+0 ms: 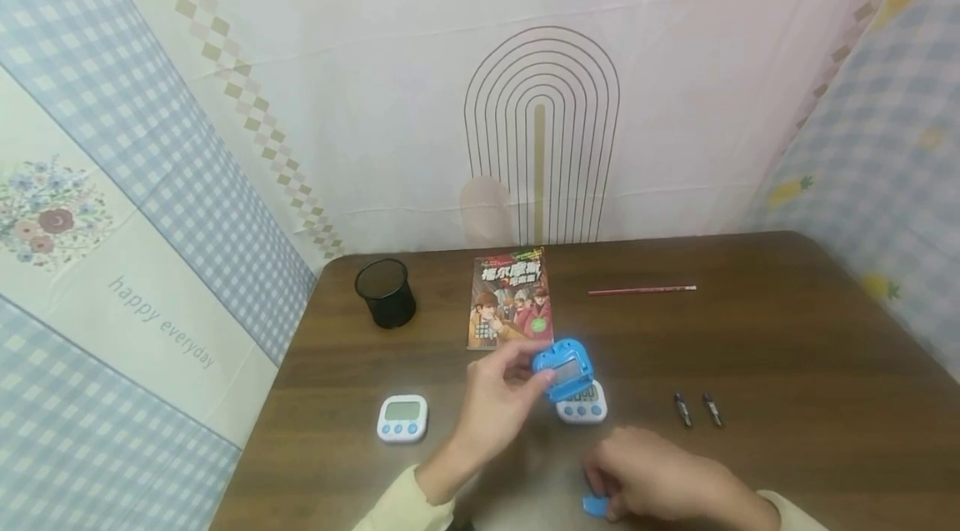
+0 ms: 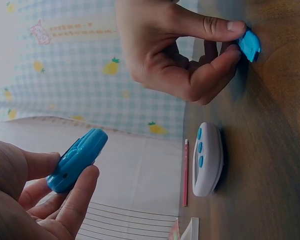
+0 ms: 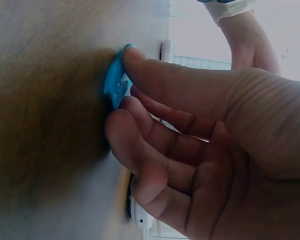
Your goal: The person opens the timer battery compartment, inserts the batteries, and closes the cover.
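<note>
My left hand [image 1: 498, 398] holds a blue timer [image 1: 564, 368] above the table, its back with a recess turned up; in the left wrist view the blue casing [image 2: 77, 160] sits between thumb and fingers. Low at the front edge, my right hand [image 1: 652, 473] pinches a small blue battery cover [image 1: 596, 506]. The right wrist view shows that cover [image 3: 118, 80] between thumb and fingertips, close against the tabletop. A white timer [image 1: 583, 408] with blue buttons and digits on its screen lies behind the blue one, which partly hides it.
Another white timer [image 1: 402, 418] with a blank screen lies to the left. Two small batteries [image 1: 683, 410] lie side by side at right. Farther back are a black cup [image 1: 386, 293], a comic-style book [image 1: 512, 302] and a red pencil [image 1: 642, 291]. Patterned cloth [image 1: 375, 97] hangs around the table.
</note>
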A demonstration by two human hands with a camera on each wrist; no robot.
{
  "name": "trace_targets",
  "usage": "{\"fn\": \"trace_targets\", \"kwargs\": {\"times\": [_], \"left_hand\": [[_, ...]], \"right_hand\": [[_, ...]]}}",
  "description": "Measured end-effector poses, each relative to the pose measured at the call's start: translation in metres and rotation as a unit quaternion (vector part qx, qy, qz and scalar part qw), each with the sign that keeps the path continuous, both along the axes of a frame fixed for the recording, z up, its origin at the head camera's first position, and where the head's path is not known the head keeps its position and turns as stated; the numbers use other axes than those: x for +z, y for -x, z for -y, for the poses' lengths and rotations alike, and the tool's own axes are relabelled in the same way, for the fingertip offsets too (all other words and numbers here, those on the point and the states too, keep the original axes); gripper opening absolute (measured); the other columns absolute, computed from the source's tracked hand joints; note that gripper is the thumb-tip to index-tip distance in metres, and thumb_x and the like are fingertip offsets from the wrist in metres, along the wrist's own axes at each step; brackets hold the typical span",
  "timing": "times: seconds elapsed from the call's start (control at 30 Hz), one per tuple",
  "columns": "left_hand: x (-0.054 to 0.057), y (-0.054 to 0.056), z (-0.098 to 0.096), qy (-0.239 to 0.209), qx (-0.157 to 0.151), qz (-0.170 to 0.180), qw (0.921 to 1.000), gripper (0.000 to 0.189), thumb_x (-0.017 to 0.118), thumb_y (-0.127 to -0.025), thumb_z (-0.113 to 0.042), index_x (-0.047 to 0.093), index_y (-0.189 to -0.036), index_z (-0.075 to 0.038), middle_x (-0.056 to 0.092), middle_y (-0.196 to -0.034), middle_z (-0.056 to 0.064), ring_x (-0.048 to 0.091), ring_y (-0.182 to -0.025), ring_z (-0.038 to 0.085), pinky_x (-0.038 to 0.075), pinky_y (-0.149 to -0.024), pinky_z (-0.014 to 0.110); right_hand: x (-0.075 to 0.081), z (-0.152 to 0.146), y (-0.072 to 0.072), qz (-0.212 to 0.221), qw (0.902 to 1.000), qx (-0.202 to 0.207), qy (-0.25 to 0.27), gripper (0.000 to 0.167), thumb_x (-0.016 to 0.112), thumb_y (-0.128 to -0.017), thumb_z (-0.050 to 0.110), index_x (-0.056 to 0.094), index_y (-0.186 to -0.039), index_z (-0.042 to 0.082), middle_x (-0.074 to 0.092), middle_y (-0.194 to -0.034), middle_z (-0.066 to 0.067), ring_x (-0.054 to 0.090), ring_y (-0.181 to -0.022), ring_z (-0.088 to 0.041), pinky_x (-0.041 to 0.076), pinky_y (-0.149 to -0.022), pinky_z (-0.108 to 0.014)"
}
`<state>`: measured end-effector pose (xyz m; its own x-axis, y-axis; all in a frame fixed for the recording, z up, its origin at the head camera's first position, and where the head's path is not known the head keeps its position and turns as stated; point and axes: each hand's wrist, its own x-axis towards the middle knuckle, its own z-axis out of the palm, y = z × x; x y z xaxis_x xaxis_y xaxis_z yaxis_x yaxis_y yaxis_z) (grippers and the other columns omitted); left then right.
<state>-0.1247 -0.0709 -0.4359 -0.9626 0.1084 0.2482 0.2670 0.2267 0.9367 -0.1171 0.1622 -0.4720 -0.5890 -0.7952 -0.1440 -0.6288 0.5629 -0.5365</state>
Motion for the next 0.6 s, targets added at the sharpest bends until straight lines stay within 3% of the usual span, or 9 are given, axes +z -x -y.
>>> {"fn": "trace_targets", "kwargs": {"times": [0.23, 0.5, 0.6], "left_hand": [[-0.002, 0.001, -0.001, -0.004, -0.003, 0.007, 1.0, 0.032, 0.08, -0.095, -0.01, 0.075, -0.126, -0.013, 0.077, -0.11, 0.005, 0.074, -0.093, 0.011, 0.064, -0.081, 0.025], [-0.005, 0.002, 0.0, 0.0, -0.003, -0.019, 0.9998, 0.031, 0.08, -0.094, -0.008, 0.075, -0.125, -0.01, 0.077, -0.108, 0.007, 0.075, -0.093, 0.016, 0.064, -0.08, 0.025], [-0.005, 0.002, 0.0, 0.002, -0.002, -0.024, 0.9997, 0.031, 0.08, -0.094, -0.01, 0.075, -0.125, -0.01, 0.078, -0.108, 0.008, 0.075, -0.093, 0.017, 0.064, -0.08, 0.024]], "right_hand": [[0.0, -0.005, 0.001, -0.002, 1.0, 0.001, 0.004, 0.031, 0.088, -0.076, 0.019, 0.061, -0.072, 0.033, 0.047, -0.063, 0.025, 0.043, -0.055, 0.004, 0.036, -0.049, -0.019], [0.01, -0.011, 0.011, 0.007, 0.9996, -0.023, -0.015, 0.033, 0.091, -0.079, 0.036, 0.06, -0.069, 0.034, 0.05, -0.062, 0.024, 0.045, -0.055, 0.003, 0.04, -0.051, -0.019], [0.013, -0.017, 0.017, -0.004, 0.9992, -0.034, -0.021, 0.032, 0.092, -0.078, 0.03, 0.06, -0.071, 0.033, 0.051, -0.064, 0.023, 0.045, -0.057, 0.003, 0.041, -0.053, -0.02]]}}
